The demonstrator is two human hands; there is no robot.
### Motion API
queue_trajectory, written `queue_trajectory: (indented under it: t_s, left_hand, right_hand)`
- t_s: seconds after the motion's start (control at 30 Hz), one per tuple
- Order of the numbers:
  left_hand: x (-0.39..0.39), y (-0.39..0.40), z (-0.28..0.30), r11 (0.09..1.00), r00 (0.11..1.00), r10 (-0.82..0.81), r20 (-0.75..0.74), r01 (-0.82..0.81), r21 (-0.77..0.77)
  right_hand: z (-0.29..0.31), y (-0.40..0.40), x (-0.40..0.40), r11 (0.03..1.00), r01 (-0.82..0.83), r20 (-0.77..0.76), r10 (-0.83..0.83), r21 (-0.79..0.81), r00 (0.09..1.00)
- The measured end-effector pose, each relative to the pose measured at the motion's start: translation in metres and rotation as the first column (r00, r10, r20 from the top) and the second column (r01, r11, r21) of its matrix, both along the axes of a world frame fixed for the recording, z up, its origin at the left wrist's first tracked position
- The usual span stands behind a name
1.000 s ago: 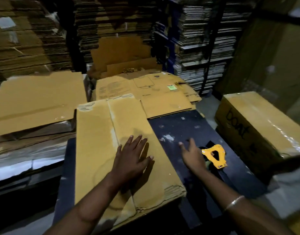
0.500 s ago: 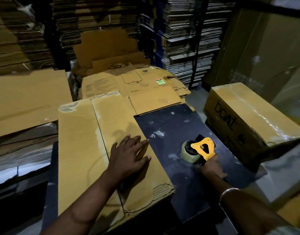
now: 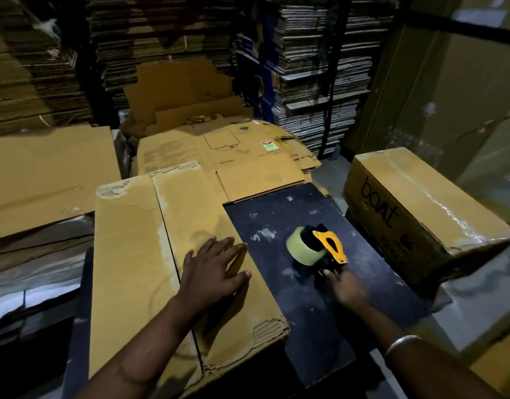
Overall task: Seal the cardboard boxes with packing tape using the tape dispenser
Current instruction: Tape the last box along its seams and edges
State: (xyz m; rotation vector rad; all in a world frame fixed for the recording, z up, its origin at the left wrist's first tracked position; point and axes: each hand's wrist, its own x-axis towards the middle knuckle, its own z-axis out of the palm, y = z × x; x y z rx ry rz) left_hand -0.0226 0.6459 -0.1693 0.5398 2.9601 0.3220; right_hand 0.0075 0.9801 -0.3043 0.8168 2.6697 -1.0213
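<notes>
A stack of flattened brown cardboard boxes (image 3: pixel 132 254) lies on the left part of a black table (image 3: pixel 276 214). My left hand (image 3: pixel 216 272) rests flat on the stack's right edge with fingers spread. To its right, a yellow and black tape dispenser (image 3: pixel 330 246) stands on the table, carrying a roll of pale tape (image 3: pixel 301 249). My right hand (image 3: pixel 347 287) is blurred just behind the dispenser. Its straight fingertips reach the dispenser's black handle without curling round it.
A closed, taped brown box marked "boat" (image 3: pixel 420 203) sits right of the table. More flat printed cartons (image 3: pixel 248 168) lie beyond the table, and large cardboard sheets (image 3: pixel 46 168) lie at the left. Tall stacks of flattened cardboard (image 3: pixel 320 82) fill the shelves behind.
My right hand gripped the dispenser's handle half a second ago; now it has drawn back, only its fingertips at the handle. The dispenser stands upright. My left hand stays on the stack.
</notes>
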Motion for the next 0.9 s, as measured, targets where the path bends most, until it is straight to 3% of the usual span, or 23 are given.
queue_trajectory:
  t_s: [0.13, 0.3, 0.37, 0.43, 0.5, 0.6, 0.7, 0.83, 0.9]
  left_hand:
    - [-0.005, 0.004, 0.008, 0.996, 1.000, 0.005, 0.009, -0.006, 0.092]
    - [-0.010, 0.001, 0.028, 0.882, 0.992, 0.079, -0.102, -0.022, 0.471]
    - [-0.020, -0.005, 0.044, 0.847, 0.977, 0.076, -0.200, 0.043, 0.529]
    - [-0.035, -0.014, 0.067, 0.859, 0.922, 0.036, -0.386, 0.169, 0.484]
    - [-0.049, -0.021, 0.095, 0.899, 0.825, -0.053, -0.563, 0.285, 0.332]
    - [-0.071, -0.039, 0.136, 0.916, 0.726, -0.191, -0.661, 0.374, 0.147]
    - [-0.094, -0.059, 0.168, 0.916, 0.678, -0.280, -0.679, 0.400, 0.021]
    - [-0.112, -0.088, 0.193, 0.917, 0.782, -0.362, -0.508, 0.396, -0.045]
    - [-0.118, -0.106, 0.192, 0.909, 0.791, -0.371, -0.486, 0.417, -0.014]
  right_hand:
    - [0.044, -0.026, -0.018, 0.976, -0.094, -0.178, 0.059, -0.196, 0.982]
    - [0.108, -0.066, -0.036, 0.896, -0.209, -0.307, 0.086, -0.393, 0.948]
    - [0.131, -0.081, -0.044, 0.853, -0.231, -0.334, 0.072, -0.468, 0.940]
    - [0.156, -0.098, -0.049, 0.819, -0.263, -0.353, 0.080, -0.510, 0.932]
    - [0.182, -0.115, -0.050, 0.797, -0.291, -0.359, 0.100, -0.529, 0.928]
    - [0.221, -0.151, -0.049, 0.785, -0.379, -0.388, 0.193, -0.490, 0.901]
    - [0.245, -0.184, -0.046, 0.750, -0.475, -0.385, 0.314, -0.460, 0.868]
    - [0.248, -0.223, -0.051, 0.715, -0.493, -0.306, 0.387, -0.496, 0.870]
    - [0.244, -0.244, -0.054, 0.733, -0.473, -0.278, 0.383, -0.490, 0.881]
